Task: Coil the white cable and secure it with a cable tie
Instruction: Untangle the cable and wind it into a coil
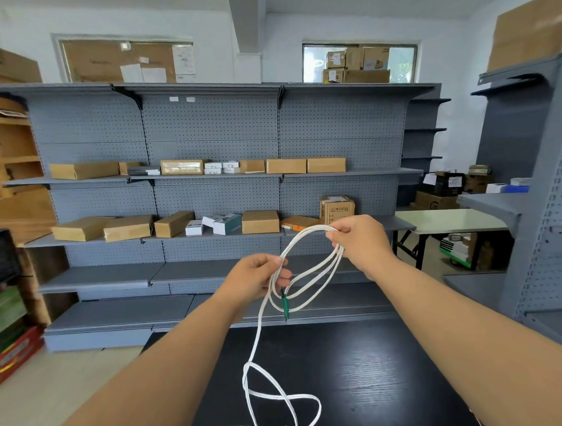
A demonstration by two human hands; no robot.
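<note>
1. Spanning the far wall, a grey pegboard shelving unit point(213, 129) stands behind the work area, its shelves running the full width of the view.
2. Below the two forearms, a black wood-grain tabletop point(358, 369) fills the near foreground.
3. Rows of cardboard boxes point(260, 221) sit on the two middle shelves, with a few small white cartons point(194, 228) set between them.
4. Partly coiled, the white cable point(338, 254) has several loops held in the air between the hands, above the far edge of the tabletop. A single strand drops from the lower hand to the tabletop. There the uncoiled length lies in loose, crossing loops that run off the bottom of the view.
5. Raised higher and to the right, the right hand point(360, 238) has its fingers curled over the top of the loops and grips them there.
6. Lower and to the left, the left hand point(256, 277) has its thumb and fingers closed round the strands where the loops gather.
7. Just below the left hand, a green connector point(285, 303) hangs at the lower part of the coil and points down towards the tabletop without touching it.
</note>
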